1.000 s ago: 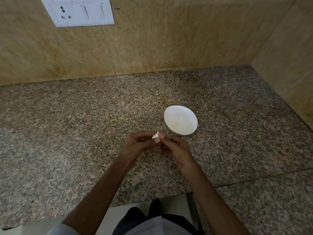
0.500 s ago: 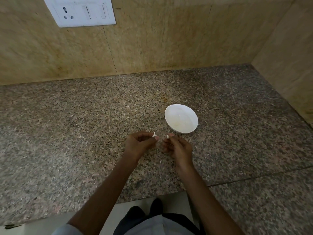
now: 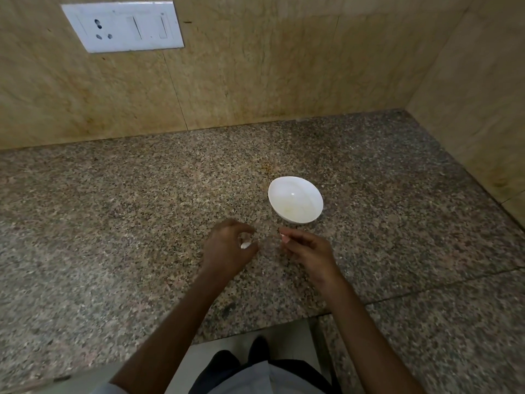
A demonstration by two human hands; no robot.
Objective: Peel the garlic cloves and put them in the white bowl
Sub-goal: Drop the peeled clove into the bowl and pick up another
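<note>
Over the granite counter (image 3: 113,223), the left hand (image 3: 230,250) curls round a white garlic clove (image 3: 245,245). The right hand (image 3: 311,251), apart from it, pinches a small white scrap (image 3: 284,238). Just beyond, to the right, sits the white bowl (image 3: 295,203).

The left hand (image 3: 230,248) is blurred, and its curled fingers hide most of the white garlic clove (image 3: 245,245). The scrap (image 3: 284,237) pinched by the right hand (image 3: 308,253) is too small to identify. The bottom edge cuts off the 2 forearms.
</note>
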